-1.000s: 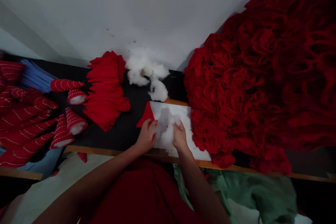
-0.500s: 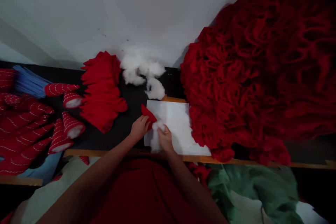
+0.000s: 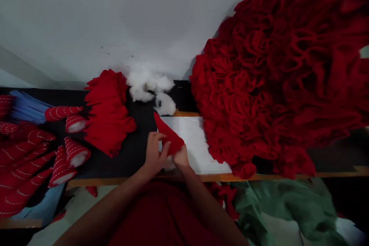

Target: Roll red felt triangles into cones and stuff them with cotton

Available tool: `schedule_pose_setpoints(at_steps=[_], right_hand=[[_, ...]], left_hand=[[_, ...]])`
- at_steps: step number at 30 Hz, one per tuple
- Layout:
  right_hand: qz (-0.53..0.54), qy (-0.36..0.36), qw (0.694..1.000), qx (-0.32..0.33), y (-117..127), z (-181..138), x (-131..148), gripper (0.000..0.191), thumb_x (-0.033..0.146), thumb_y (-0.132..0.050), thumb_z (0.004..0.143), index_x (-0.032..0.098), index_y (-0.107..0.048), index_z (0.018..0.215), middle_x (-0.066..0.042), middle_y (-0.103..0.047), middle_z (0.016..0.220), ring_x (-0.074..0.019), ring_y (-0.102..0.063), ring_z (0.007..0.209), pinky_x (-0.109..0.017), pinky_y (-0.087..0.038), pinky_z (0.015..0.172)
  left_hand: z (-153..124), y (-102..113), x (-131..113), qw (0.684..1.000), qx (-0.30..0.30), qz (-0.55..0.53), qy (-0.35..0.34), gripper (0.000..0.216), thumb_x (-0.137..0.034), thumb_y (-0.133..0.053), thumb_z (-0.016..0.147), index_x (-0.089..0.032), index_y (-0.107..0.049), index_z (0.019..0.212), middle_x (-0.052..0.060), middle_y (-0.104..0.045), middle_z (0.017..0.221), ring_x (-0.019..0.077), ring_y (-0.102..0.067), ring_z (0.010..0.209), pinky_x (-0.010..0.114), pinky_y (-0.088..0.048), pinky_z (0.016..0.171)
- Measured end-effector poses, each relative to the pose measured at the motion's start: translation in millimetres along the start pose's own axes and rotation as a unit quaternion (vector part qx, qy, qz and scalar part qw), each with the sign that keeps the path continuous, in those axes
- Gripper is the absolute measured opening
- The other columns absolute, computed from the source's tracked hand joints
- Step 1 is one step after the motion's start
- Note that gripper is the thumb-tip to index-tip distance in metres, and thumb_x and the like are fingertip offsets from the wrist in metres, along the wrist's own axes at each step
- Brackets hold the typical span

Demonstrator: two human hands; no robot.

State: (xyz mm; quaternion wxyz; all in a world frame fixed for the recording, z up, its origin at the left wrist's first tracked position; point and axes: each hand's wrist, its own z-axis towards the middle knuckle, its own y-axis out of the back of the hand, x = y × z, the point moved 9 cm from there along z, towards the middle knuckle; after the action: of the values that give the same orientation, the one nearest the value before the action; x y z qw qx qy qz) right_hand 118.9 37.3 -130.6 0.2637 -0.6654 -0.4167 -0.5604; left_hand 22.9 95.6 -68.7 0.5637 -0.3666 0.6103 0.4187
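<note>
While striped red cones (image 3: 23, 165) lie in a heap at the far left, a bunch of thin blue strips (image 3: 29, 107) sits just behind them. Next come a few more striped cones, the stuffed cones (image 3: 77, 154), with white fluff showing at their wide ends. To the right of those is a stack of plain red cloth (image 3: 106, 113), spread out like a fan on the black table (image 3: 134, 159). A puffy lump of white fluff (image 3: 151, 86) sits beside the stack, back near the wall (image 3: 144, 15).

In the middle, the left hand (image 3: 155, 153) has its fingers bent, with a little gap between thumb and first finger further down. The tips of both press on the pointed red cloth (image 3: 170, 134) and grip its left side. The cloth slants across in front of both hands, with its thin tip up and to the left, past the left fingers. Its wide end is down by the right hand (image 3: 181, 157). That hand touches the wide end, but the cloth hides most of its fingers, so I cannot tell how far open they are.

Under the cloth, and to its right, is a white sheet (image 3: 196, 142). Last, on the right, a huge heap of red cloth (image 3: 273, 77) leans by the wall. Green cloth (image 3: 291, 207) hangs below the table edge.
</note>
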Motion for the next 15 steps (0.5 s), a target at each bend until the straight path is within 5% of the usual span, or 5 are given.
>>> schedule_pose_setpoints(at_steps=[2, 6, 9, 15], right_hand=[[0.030, 0.014, 0.999, 0.025, -3.8, -1.6, 17.5, 0.025, 0.032, -0.053, 0.079, 0.018, -0.059, 0.099, -0.005, -0.064, 0.097, -0.0189, -0.060, 0.088, -0.036, -0.050, 0.079], [0.028, 0.047, 0.996, 0.068, -15.8, 1.0, 53.1, 0.028, 0.025, -0.054, 0.073, 0.020, -0.060, 0.100, -0.005, -0.065, 0.099, -0.0219, -0.060, 0.091, -0.039, -0.049, 0.083], [-0.073, 0.105, 0.988, 0.087, -23.0, -6.8, 77.9, 0.038, 0.018, -0.045, 0.077, 0.017, -0.053, 0.113, -0.010, -0.059, 0.112, -0.0237, -0.052, 0.107, -0.045, -0.040, 0.094], [-0.220, 0.203, 0.954, 0.026, -14.0, -60.3, 85.4, 0.064, 0.024, -0.043, 0.082, 0.017, -0.012, 0.138, -0.012, -0.006, 0.146, -0.0260, -0.012, 0.133, -0.049, -0.028, 0.103]], left_hand=[[2.0, 17.3, 12.8, 0.983, -0.106, -0.118, 0.090, 0.036, -0.034, -0.061, 0.070, -0.021, -0.051, 0.103, 0.006, -0.055, 0.101, 0.0184, -0.050, 0.096, 0.033, -0.037, 0.089], [8.2, -18.8, 27.4, 0.893, -0.026, -0.361, 0.269, 0.042, -0.040, -0.059, 0.071, -0.015, -0.051, 0.104, 0.007, -0.061, 0.091, 0.0187, -0.059, 0.085, 0.034, -0.045, 0.081], [10.6, -22.7, 32.1, 0.840, -0.057, -0.438, 0.316, 0.035, -0.035, -0.060, 0.072, -0.015, -0.053, 0.101, 0.004, -0.063, 0.082, 0.0154, -0.061, 0.076, 0.030, -0.047, 0.077], [7.0, -18.8, 39.8, 0.790, -0.060, -0.482, 0.375, 0.032, -0.030, -0.056, 0.076, -0.020, -0.052, 0.106, 0.001, -0.064, 0.079, 0.0126, -0.062, 0.068, 0.027, -0.050, 0.069]])
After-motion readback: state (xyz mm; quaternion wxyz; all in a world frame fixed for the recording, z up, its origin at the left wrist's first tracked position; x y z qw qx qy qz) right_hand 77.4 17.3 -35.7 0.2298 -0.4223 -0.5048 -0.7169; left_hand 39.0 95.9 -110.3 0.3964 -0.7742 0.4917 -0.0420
